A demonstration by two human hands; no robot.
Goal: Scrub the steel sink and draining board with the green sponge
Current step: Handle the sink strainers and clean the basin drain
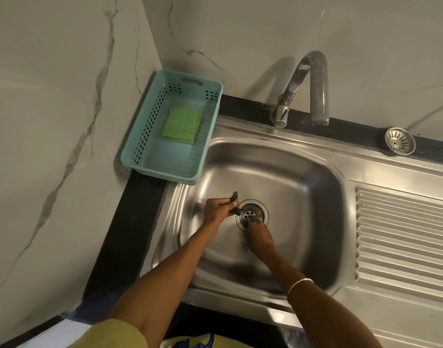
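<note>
The green sponge (182, 124) lies flat inside a teal plastic basket (140, 136) at the sink's back left corner. Both hands are down in the steel sink bowl (303, 184) at the drain (263, 209). My left hand (219, 208) is closed on a clump of dark green leafy scraps (235, 197) just left of the drain. My right hand (259, 228) has its fingertips on the drain holes; whether it pinches anything is hidden. The ribbed draining board (403, 237) lies to the right, untouched.
A curved steel tap (300, 89) rises behind the bowl. A round metal drain strainer (400, 141) rests on the black ledge at the back right. Marble-patterned walls close in the left and back. A black counter strip (130, 222) borders the sink's left side.
</note>
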